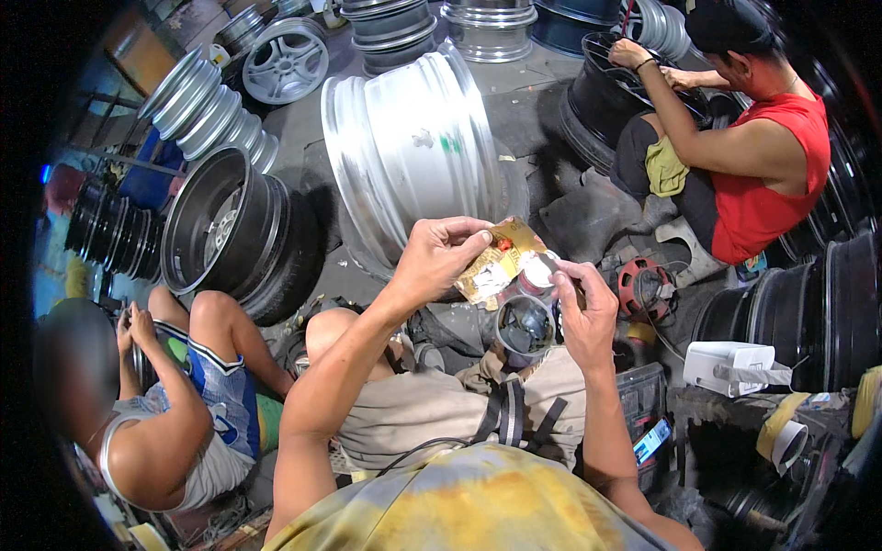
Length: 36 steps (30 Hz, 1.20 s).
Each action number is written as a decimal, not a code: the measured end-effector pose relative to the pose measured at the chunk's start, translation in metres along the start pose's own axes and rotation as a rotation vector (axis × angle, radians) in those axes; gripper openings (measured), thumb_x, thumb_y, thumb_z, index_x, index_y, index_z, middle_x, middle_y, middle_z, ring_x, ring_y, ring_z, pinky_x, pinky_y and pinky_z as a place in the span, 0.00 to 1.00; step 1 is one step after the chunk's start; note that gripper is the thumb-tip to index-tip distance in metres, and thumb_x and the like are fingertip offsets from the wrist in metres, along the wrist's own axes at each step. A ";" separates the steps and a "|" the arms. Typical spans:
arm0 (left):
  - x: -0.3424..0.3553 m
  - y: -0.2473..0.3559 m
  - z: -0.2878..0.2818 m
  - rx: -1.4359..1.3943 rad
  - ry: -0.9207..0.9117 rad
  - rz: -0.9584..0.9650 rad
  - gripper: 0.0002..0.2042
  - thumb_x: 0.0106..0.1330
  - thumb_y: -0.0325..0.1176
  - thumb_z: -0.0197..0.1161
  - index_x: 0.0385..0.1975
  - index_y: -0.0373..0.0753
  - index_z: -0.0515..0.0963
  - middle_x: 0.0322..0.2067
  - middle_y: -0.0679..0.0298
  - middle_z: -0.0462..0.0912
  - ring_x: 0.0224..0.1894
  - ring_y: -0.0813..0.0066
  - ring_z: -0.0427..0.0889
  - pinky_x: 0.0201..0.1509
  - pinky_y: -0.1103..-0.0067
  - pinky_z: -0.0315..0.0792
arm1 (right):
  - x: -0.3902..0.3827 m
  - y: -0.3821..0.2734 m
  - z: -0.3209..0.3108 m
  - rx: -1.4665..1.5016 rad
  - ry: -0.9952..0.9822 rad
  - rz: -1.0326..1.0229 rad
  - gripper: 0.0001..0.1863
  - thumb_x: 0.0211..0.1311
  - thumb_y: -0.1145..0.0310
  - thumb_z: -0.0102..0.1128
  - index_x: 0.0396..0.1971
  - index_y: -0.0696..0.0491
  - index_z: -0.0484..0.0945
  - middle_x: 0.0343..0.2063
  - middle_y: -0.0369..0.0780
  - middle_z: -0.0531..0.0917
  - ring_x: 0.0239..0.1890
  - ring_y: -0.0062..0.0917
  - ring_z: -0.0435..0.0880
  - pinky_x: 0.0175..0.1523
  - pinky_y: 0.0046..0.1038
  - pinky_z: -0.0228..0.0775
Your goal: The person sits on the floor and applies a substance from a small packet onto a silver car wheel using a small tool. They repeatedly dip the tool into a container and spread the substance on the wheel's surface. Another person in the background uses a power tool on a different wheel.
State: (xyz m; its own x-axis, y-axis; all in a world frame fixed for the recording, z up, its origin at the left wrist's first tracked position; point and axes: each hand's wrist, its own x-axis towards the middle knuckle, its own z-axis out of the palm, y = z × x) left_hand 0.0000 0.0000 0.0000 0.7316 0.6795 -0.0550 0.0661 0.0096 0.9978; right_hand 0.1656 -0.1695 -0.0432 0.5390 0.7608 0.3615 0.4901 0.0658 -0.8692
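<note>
The left hand [447,257] covers one corner of the gold-and-white sheet [489,275], whose orange-red spot [504,244] is too small to identify. The right hand [590,308] partly hides a small item [548,262], its kind unclear. The clear cup's [502,336] dark contents cannot be made out. A seated person's head [77,372] is blurred. Along the floor's [299,124] far edge, a silver rim stack [488,32] is cut off.

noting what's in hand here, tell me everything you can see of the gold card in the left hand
The gold card is thin and flat, perhaps cardboard or plastic. Its face bears a whitish smear and a small orange-red dab. The left hand grips its upper left edge, holding it tilted in the air, nearer than the large silver wheel. The right hand is by its right end; contact is unclear.
</note>
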 end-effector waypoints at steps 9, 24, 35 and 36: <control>0.005 -0.006 0.002 -0.015 0.019 0.020 0.12 0.71 0.30 0.62 0.48 0.28 0.82 0.35 0.64 0.86 0.35 0.86 0.82 0.39 0.87 0.77 | 0.000 -0.003 -0.003 0.332 -0.129 0.247 0.10 0.71 0.71 0.58 0.44 0.61 0.81 0.32 0.38 0.85 0.29 0.14 0.78 0.36 0.19 0.71; 0.008 -0.012 -0.006 -0.398 0.023 -0.258 0.12 0.69 0.27 0.64 0.46 0.27 0.81 0.37 0.59 0.87 0.34 0.80 0.86 0.38 0.84 0.81 | -0.004 -0.007 0.001 -0.112 0.029 -0.287 0.15 0.54 0.84 0.66 0.43 0.56 0.83 0.37 0.43 0.80 0.39 0.34 0.82 0.44 0.31 0.74; 0.003 -0.006 0.000 -0.110 0.058 -0.041 0.12 0.70 0.30 0.63 0.46 0.28 0.83 0.35 0.64 0.86 0.34 0.86 0.82 0.38 0.88 0.77 | 0.000 -0.015 0.001 -0.104 0.015 -0.210 0.12 0.58 0.82 0.65 0.42 0.57 0.84 0.35 0.43 0.81 0.38 0.32 0.82 0.44 0.31 0.74; 0.002 -0.007 0.000 -0.094 0.061 -0.037 0.12 0.71 0.30 0.63 0.46 0.28 0.83 0.35 0.64 0.86 0.34 0.86 0.82 0.37 0.88 0.77 | -0.001 -0.013 -0.001 -0.097 0.017 -0.196 0.12 0.58 0.82 0.65 0.42 0.57 0.84 0.35 0.43 0.81 0.38 0.33 0.82 0.45 0.31 0.73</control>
State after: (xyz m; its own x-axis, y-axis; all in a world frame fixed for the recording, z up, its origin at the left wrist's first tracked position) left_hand 0.0014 0.0014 -0.0067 0.6868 0.7210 -0.0923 0.0265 0.1020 0.9944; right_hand 0.1590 -0.1718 -0.0319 0.4380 0.7285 0.5267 0.6499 0.1481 -0.7454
